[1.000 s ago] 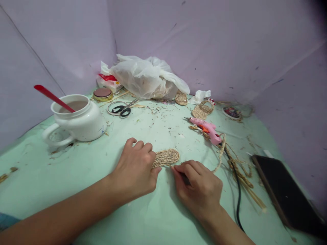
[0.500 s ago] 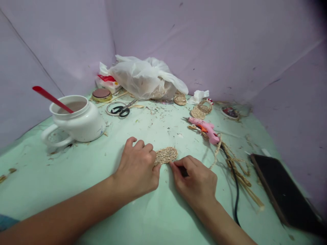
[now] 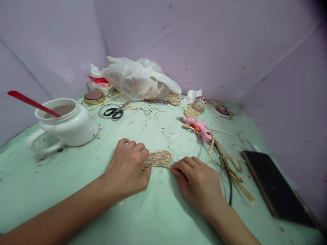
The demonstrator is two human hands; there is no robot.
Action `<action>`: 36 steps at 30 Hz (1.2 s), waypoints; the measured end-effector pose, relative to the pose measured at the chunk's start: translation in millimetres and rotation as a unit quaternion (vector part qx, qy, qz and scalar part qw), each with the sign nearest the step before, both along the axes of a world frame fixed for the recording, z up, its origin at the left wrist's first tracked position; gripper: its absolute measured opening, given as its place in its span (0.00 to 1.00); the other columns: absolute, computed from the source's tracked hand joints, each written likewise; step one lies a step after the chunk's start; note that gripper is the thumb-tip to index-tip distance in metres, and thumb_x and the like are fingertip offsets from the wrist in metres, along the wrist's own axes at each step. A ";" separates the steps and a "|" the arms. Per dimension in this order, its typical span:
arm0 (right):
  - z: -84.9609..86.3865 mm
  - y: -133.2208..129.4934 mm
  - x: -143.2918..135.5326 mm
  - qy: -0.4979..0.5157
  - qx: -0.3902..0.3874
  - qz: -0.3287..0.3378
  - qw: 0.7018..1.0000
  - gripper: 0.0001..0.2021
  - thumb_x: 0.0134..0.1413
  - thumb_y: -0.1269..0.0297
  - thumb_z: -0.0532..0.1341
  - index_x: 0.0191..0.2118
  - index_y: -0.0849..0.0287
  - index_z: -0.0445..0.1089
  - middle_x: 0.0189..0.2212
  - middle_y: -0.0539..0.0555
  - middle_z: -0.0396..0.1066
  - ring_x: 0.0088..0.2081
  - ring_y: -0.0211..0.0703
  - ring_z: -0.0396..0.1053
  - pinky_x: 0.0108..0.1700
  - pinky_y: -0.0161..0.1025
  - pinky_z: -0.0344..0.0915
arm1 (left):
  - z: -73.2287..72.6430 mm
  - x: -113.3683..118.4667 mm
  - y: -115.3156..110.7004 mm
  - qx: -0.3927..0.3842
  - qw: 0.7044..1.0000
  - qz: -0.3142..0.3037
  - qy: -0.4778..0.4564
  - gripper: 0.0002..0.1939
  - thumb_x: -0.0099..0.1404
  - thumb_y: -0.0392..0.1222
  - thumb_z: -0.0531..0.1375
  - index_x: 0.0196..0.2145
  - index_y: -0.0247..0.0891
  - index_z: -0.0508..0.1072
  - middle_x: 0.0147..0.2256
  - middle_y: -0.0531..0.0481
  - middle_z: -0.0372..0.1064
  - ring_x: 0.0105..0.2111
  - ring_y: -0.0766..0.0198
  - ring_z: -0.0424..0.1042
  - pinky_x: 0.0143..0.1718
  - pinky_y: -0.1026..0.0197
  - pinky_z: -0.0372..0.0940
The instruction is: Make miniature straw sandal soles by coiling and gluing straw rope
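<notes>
My left hand is closed around the left end of a small oval sole of coiled braided straw, hiding that end. From the sole's lower right edge a short stretch of straw braid runs to my right hand, which pinches it between thumb and forefinger. More braid curves up behind the right hand toward a pink glue gun. The glue gun lies on its side with its nozzle pointing left.
A white mug-shaped pot with a red stick stands at left. Scissors, a round tin and a plastic bag lie behind. A small woven slipper is beyond the glue gun; a phone and black cord are at right.
My right hand has moved away from the sole to the right, so a short length of braid now shows between them. The whole view has shifted slightly.
</notes>
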State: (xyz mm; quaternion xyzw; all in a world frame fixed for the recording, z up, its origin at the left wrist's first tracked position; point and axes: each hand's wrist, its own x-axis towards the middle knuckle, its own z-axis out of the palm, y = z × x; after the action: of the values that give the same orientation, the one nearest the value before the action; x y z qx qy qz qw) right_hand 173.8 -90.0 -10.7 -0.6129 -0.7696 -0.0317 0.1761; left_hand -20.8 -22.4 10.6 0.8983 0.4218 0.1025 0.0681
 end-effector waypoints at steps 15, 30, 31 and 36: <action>4.2 11.2 0.7 0.001 -0.078 -0.027 0.997 0.04 0.56 0.70 0.56 0.31 0.56 0.66 0.28 0.49 0.70 0.28 0.39 0.67 0.25 0.35 0.48 | -2.4 1.6 0.7 0.021 1.000 -0.012 0.011 0.07 0.57 0.40 0.55 0.23 0.37 0.66 0.27 0.48 0.66 0.32 0.57 0.65 0.46 0.45 0.55; 4.1 16.5 4.7 0.173 -0.117 -0.058 0.976 0.03 0.51 0.70 0.58 0.31 0.57 0.68 0.26 0.49 0.71 0.27 0.37 0.67 0.29 0.34 0.58 | -1.7 1.1 2.1 0.021 1.000 -0.014 0.007 0.07 0.57 0.40 0.56 0.24 0.37 0.67 0.28 0.48 0.67 0.32 0.57 0.66 0.48 0.42 0.54; 2.4 17.9 5.1 0.193 -0.120 -0.073 0.971 0.03 0.50 0.70 0.59 0.30 0.56 0.69 0.25 0.48 0.71 0.27 0.38 0.67 0.29 0.34 0.59 | -1.7 1.4 2.2 0.020 1.000 -0.015 0.007 0.07 0.57 0.40 0.56 0.24 0.36 0.68 0.28 0.48 0.67 0.32 0.57 0.66 0.48 0.42 0.55; -4.3 27.1 6.4 0.277 -0.166 -0.152 0.934 0.01 0.46 0.66 0.62 0.28 0.56 0.71 0.21 0.47 0.72 0.24 0.38 0.67 0.26 0.34 0.59 | -1.6 0.8 1.0 0.016 1.000 -0.018 0.004 0.07 0.58 0.40 0.56 0.24 0.36 0.68 0.28 0.48 0.67 0.31 0.57 0.65 0.47 0.42 0.55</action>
State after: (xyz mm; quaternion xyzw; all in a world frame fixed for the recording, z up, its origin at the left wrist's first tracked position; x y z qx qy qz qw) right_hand 180.1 -62.9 -15.0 -0.7274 -0.5823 0.2413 0.2713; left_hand -19.9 -21.4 9.0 0.9071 0.4044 0.1040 0.0537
